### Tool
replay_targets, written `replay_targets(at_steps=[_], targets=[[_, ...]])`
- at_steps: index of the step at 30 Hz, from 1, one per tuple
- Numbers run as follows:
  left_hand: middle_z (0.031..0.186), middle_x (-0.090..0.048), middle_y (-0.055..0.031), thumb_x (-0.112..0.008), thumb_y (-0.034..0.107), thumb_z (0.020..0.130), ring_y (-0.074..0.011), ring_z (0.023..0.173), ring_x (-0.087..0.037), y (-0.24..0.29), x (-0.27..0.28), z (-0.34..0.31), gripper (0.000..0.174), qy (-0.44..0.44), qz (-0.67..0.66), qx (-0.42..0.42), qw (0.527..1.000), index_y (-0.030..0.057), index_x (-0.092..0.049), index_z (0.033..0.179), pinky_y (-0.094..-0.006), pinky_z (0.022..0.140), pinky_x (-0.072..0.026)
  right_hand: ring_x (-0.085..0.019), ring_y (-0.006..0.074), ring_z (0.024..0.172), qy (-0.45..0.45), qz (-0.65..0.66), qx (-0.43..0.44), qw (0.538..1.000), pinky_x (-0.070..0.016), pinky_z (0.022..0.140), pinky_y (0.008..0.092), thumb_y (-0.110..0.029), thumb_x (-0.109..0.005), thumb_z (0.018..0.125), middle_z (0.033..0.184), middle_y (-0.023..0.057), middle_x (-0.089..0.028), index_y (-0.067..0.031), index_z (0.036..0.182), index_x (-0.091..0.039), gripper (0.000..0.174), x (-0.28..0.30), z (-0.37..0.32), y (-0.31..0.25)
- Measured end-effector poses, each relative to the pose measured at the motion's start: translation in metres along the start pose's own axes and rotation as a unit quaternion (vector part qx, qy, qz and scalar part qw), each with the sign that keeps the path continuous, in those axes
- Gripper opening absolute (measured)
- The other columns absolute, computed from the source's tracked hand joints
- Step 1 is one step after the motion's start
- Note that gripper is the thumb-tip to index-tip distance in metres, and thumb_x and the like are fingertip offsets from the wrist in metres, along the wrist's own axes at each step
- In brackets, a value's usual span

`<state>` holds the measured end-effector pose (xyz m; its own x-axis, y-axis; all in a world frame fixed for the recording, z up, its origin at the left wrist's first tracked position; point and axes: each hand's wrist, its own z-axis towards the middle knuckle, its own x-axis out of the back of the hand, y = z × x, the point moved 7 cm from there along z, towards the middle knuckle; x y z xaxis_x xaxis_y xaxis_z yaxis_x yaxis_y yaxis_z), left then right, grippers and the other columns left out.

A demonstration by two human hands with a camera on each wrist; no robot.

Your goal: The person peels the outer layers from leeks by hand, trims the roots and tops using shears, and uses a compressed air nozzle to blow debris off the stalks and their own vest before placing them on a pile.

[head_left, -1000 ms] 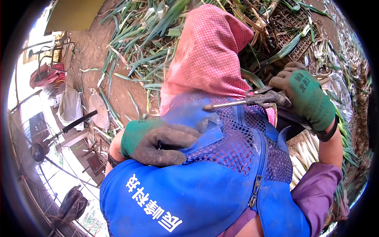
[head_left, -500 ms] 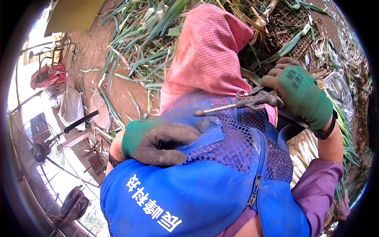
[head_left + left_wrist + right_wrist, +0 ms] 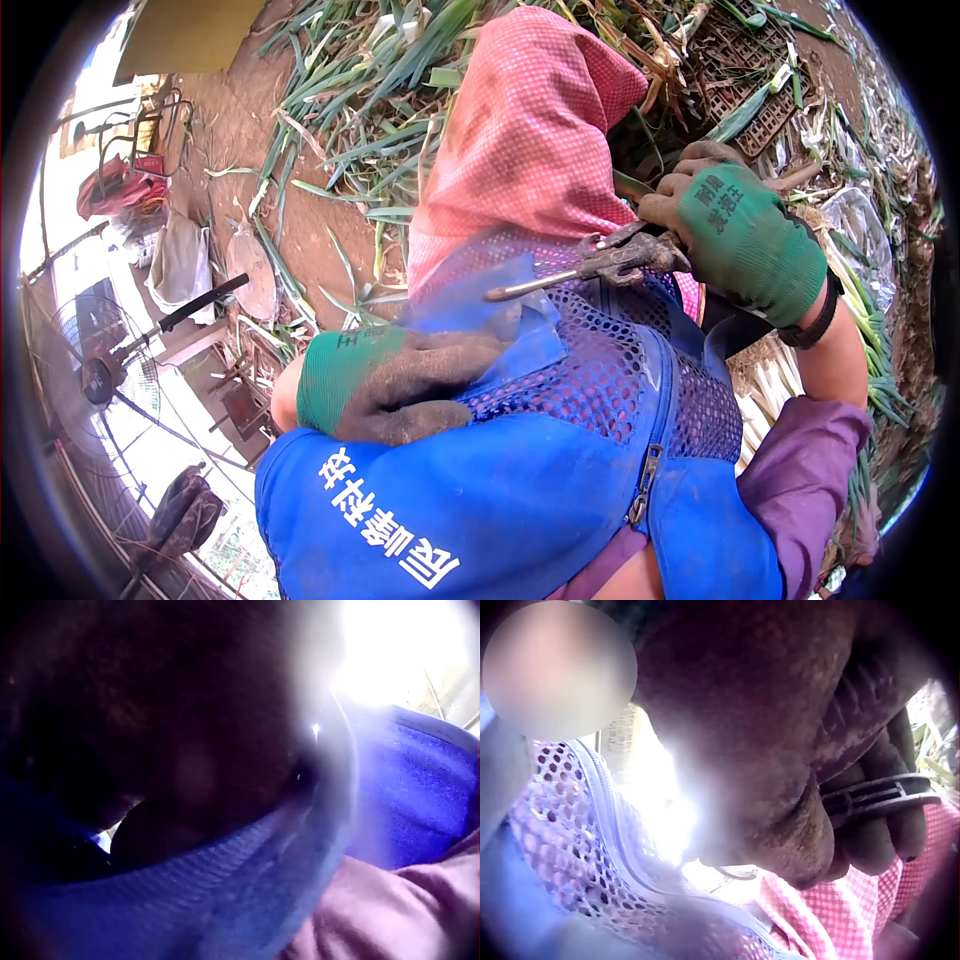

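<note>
My gloved right hand (image 3: pixel 745 225) grips an air blow gun (image 3: pixel 630 262) in the head view. Its thin metal nozzle points left across my lap, the tip just over the blue mesh vest (image 3: pixel 600 375). In the right wrist view the glove's fingers (image 3: pixel 870 844) curl around the gun's dark trigger guard (image 3: pixel 881 799). My gloved left hand (image 3: pixel 400 385) holds the vest's lower front, the fabric running between thumb and fingers, though the fingertips are partly hidden. Past those fingers a loose blue flap (image 3: pixel 470 295) is blurred. The left wrist view is mostly dark.
A pink checked cloth (image 3: pixel 520 130) covers my leg. Scallion leaves (image 3: pixel 370 90) litter the ground ahead, beside a brown plastic crate (image 3: pixel 750 80). White scallion stalks (image 3: pixel 770 395) lie at my right. A fan (image 3: pixel 100 380) stands at left.
My right hand has moved left and slightly down with the blow gun, bringing the nozzle tip nearer the left hand. The left hand has shifted slightly. The blue flap stays blurred.
</note>
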<state>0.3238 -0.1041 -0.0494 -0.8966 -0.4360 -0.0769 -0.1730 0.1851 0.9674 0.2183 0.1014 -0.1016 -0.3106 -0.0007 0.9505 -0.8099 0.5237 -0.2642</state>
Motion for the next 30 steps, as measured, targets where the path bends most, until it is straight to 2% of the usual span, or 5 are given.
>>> replay_targets(at_steps=[16, 20, 24, 28, 30], targets=[[0.142, -0.051, -0.0291, -0.060, 0.021, 0.098, -0.0367, 0.130, -0.054, -0.007, 0.009, -0.001, 0.058, -0.045, 0.018, 0.055, 0.997, -0.0113, -0.041, 0.143, -0.0419, 0.106, -0.0423, -0.064, 0.0328, 0.096, 0.040, 0.098, -0.100, 0.989, -0.0453, 0.096, 0.0427, -0.025, -0.077, 0.072, 0.094, 0.0139, -0.067, -0.0072, 0.107, -0.066, 0.040, 0.021, -0.042, 0.034], [0.131, -0.061, -0.0244, -0.068, 0.019, 0.093, -0.0321, 0.120, -0.062, -0.010, 0.029, 0.010, 0.056, -0.008, 0.008, 0.134, 0.991, -0.0044, -0.049, 0.140, -0.0396, 0.099, -0.0489, -0.067, 0.0287, 0.084, 0.167, 0.356, -0.241, 0.887, -0.0513, 0.073, 0.0396, -0.023, -0.078, 0.083, 0.093, 0.0140, -0.067, -0.0027, 0.113, -0.063, 0.039, 0.004, -0.069, 0.073], [0.125, -0.066, -0.0178, -0.075, 0.021, 0.089, -0.0257, 0.114, -0.065, 0.022, 0.080, 0.039, 0.051, 0.122, 0.200, 0.142, 0.962, 0.0083, -0.059, 0.136, -0.0358, 0.095, -0.0516, -0.063, 0.0204, 0.086, 0.310, 0.478, -0.337, 0.749, -0.0494, 0.080, 0.0332, -0.021, -0.073, 0.088, 0.096, 0.0110, -0.066, -0.0009, 0.116, -0.064, 0.036, -0.022, -0.109, 0.104], [0.124, -0.067, -0.0123, -0.069, 0.026, 0.096, -0.0192, 0.116, -0.062, 0.003, 0.135, 0.114, 0.049, 0.124, 0.151, 0.151, 0.969, 0.0005, -0.057, 0.136, -0.0315, 0.099, -0.0491, -0.065, 0.0156, 0.092, 0.396, 0.590, -0.383, 0.591, -0.0485, 0.086, 0.0271, -0.025, -0.068, 0.094, 0.098, 0.0054, -0.069, 0.0026, 0.119, -0.065, 0.037, -0.048, -0.137, 0.127], [0.128, -0.065, -0.0143, -0.067, 0.030, 0.096, -0.0202, 0.118, -0.060, -0.004, 0.155, 0.177, 0.053, 0.085, 0.155, 0.112, 0.978, -0.0004, -0.054, 0.138, -0.0309, 0.100, -0.0477, -0.065, 0.0158, 0.090, 0.421, 0.514, -0.350, 0.661, -0.0488, 0.083, 0.0272, -0.028, -0.069, 0.093, 0.097, 0.0056, -0.069, 0.0011, 0.116, -0.066, 0.037, -0.062, -0.147, 0.142]])
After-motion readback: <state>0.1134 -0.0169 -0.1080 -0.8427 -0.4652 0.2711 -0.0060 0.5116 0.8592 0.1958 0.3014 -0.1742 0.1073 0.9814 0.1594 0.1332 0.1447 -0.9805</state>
